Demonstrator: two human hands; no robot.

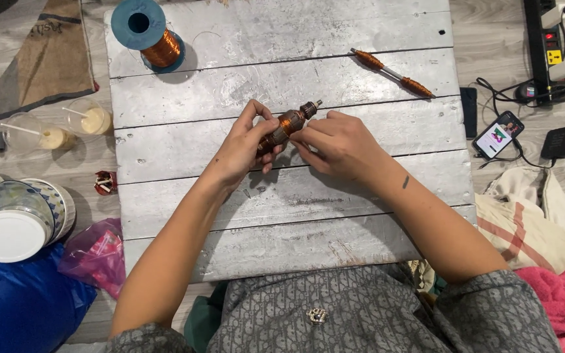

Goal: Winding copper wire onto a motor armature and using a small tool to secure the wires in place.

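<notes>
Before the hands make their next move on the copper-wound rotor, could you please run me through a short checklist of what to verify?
1. Rotor held by both hands: ok, left hand and right hand both grip it above the board.
2. Shaft end free: ok, it sticks out up and right.
3. Wire spool on the board: ok, upright at the far left corner.
4. Second wound shaft clear of the hands: ok, it lies apart, far right.
5. Wire run from spool to rotor: cannot tell.
</notes>
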